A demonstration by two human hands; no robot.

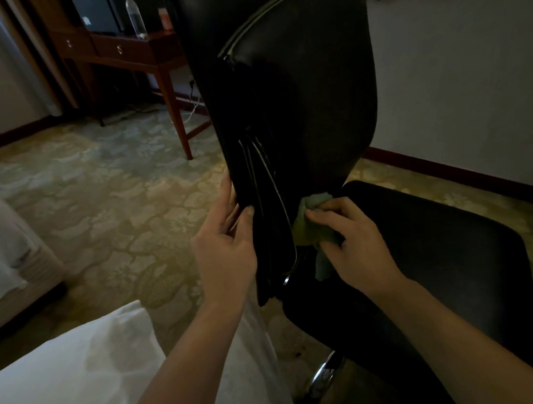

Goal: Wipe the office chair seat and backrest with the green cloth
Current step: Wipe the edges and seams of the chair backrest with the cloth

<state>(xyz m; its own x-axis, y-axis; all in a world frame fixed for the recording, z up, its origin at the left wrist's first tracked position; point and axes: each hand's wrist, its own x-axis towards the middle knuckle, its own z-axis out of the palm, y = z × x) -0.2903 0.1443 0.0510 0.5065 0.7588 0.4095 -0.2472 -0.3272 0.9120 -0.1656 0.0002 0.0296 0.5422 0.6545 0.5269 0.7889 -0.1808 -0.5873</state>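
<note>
brace with left hand (226, 237), wrapped round the side edge of backrest (307, 87), thumb on the front face. press with right hand (354, 236), fingers curled on the bunched green cloth (307, 233), low in the crease where backrest meets seat (438, 252). spread cloth flatter for fuller contact. clear the crease first, then wipe upward in overlapping strokes. resist chair swivel through the bracing grip. treat seat last.
</note>
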